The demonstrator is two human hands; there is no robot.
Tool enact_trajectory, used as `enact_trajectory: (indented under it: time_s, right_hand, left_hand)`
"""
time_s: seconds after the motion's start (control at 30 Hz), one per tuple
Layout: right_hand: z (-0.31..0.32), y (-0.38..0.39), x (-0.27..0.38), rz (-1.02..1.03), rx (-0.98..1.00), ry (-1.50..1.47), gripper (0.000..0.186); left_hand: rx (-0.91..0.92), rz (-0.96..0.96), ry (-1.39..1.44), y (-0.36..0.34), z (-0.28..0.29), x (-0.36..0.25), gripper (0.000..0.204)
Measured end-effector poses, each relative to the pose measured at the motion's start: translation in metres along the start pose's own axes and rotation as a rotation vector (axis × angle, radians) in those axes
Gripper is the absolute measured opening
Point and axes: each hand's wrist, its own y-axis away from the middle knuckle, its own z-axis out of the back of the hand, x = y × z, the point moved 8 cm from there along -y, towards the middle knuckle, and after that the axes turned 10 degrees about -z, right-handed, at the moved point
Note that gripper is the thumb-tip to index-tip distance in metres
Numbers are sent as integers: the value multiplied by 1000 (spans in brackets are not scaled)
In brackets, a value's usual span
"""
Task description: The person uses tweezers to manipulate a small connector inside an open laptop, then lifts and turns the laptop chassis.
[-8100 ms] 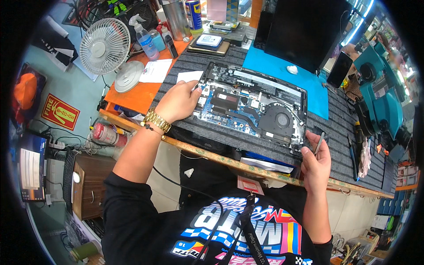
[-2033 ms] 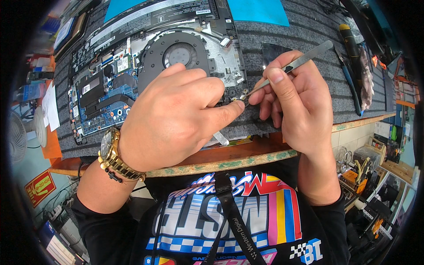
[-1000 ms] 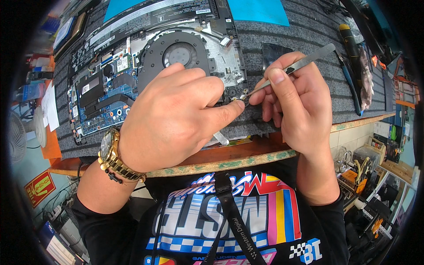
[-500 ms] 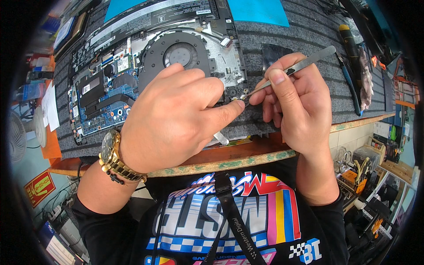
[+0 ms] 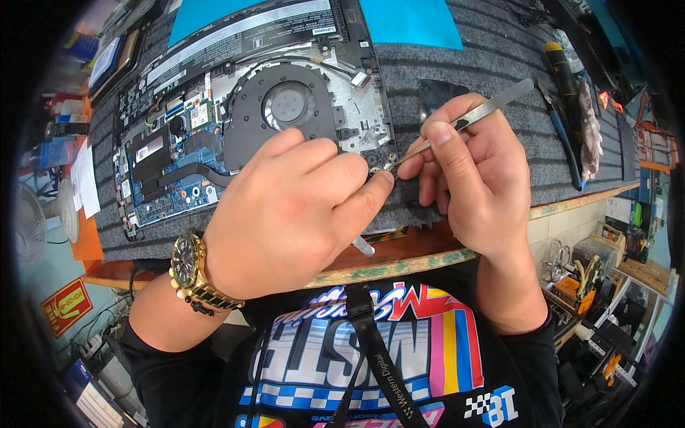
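Note:
An opened laptop (image 5: 371, 118) lies on the table, with a blue circuit board (image 5: 203, 139), a round black fan (image 5: 285, 103) and a long black battery (image 5: 250, 39) exposed. My right hand (image 5: 474, 167) pinches metal tweezers (image 5: 492, 105), their tips down at small metal parts by the laptop's near right corner. There my left hand (image 5: 285, 214) presses its index fingertip right beside the tweezer tips. Its other fingers are curled, and the silvery flat end of a slim tool (image 5: 364, 246) sticks out below them; the rest of that tool is hidden.
A grey ribbed mat (image 5: 492, 64) covers the table, whose wooden edge (image 5: 399, 265) is chipped. Blue sheets (image 5: 414, 25) lie at the back. A dark, shiny flat piece (image 5: 437, 96) sits right of the laptop. Farther right are blue-handled pliers (image 5: 567, 146) and a yellow-and-black tool (image 5: 562, 68).
Both hands have shifted slightly; the left sits a little lower in view, and the tweezers' upper end has tipped a little left and down. The tips stay at the laptop's corner.

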Motion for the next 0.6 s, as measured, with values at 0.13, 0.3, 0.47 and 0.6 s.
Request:
enact_trajectory:
  time_s: [0.13,0.3,0.47,0.6]
  right_hand:
    - [0,0,-1,-12,8,0,21]
    - [-1,0,-2,-30,15,3,18]
    - [0,0,-4,-38,5,-18,18]
    - [1,-1,-5,-50,9,3,19]
  left_hand:
    - [2,-19,-27,1,-2,-4,53]
    - [-43,35,172,1,3,1,40]
    - [-169,60,384,-1,33,10,26]
    - [-55,182,373,5,37,10,14]
